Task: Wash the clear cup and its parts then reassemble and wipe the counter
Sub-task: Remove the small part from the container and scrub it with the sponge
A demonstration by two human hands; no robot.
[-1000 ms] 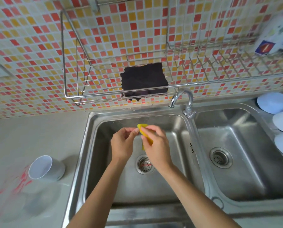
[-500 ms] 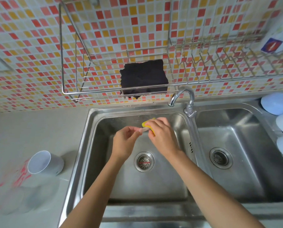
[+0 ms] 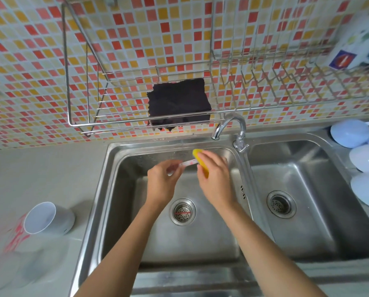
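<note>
Over the left basin of the sink (image 3: 106,189), the left hand (image 3: 161,185) pinches a thin clear straw-like part (image 3: 184,163) with red marks, while the right hand (image 3: 216,179) is clamped on a yellow sponge (image 3: 200,160) touching its far end. The clear cup (image 3: 18,236) lies on the counter's left edge beside a white cup (image 3: 48,218). Farther back, a dark cloth (image 3: 178,103) hangs on the wire rack (image 3: 115,125).

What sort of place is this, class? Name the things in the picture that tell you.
Most likely a home kitchen, at the washing-up spot. A stainless double sink with a tap sits below a mosaic-tiled wall, and a wire dish rack hangs above it.
</note>
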